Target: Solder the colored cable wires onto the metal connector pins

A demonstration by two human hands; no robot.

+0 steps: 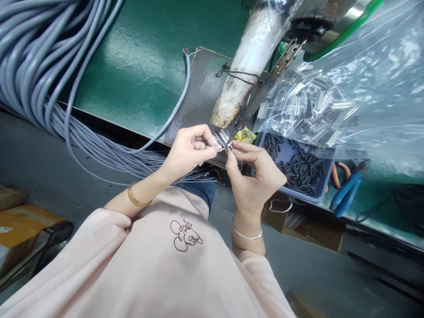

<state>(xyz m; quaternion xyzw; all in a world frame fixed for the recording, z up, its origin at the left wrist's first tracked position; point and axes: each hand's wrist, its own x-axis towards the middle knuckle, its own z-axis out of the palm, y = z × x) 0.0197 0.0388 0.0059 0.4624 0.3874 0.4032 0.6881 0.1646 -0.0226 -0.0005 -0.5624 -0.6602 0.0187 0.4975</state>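
Near the table's front edge, my left hand (193, 148) pinches the end with thin coloured wires, beside a small metal connector (222, 135). Facing it from the right, my right hand (253, 170) has its thumb and forefinger closed on a small shiny metal piece (229, 146) at the connector's lower end. Just above the connector are the tip of a white wrapped tube (228, 99) and a dark slotted metal arm (261, 92). A yellow block (245, 135) lies behind my right fingers. The fingertips partly hide the wires.
Grey cables (43, 66) fill the left side. One cable end (186, 55) rests on a dark board (202, 84). At the right are a plastic bag of metal connectors (308, 104), a blue bin (319, 194) of black tubes and blue-handled cutters (346, 193). Cardboard boxes stand below.
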